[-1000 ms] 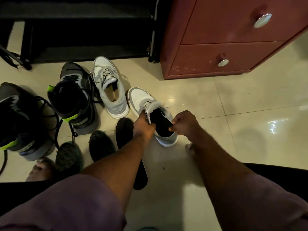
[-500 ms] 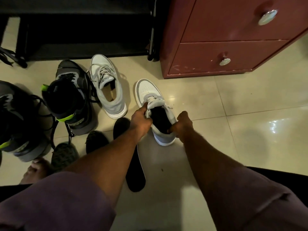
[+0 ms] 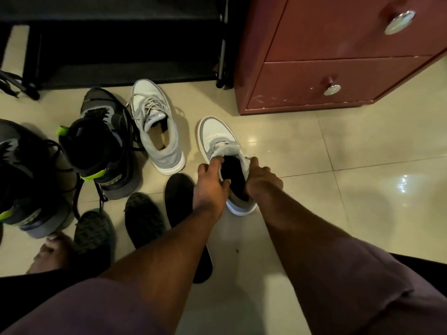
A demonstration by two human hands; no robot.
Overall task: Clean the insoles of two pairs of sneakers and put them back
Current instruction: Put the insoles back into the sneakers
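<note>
Both hands [image 3: 238, 182] have shifted to grip the grey-white sneaker's [image 3: 219, 139] collar.

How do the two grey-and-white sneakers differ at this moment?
The near grey sneaker is gripped at its collar by the left hand and right hand; the far grey sneaker stands untouched. The near one's opening looks black inside; the far one's shows a tan interior. Both point toes away on the floor.

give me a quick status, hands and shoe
Left hand and right hand both grip the collar of the grey-white sneaker, black insole inside. Three insoles loose on the floor, one under the left forearm. Nothing blocking.
</note>
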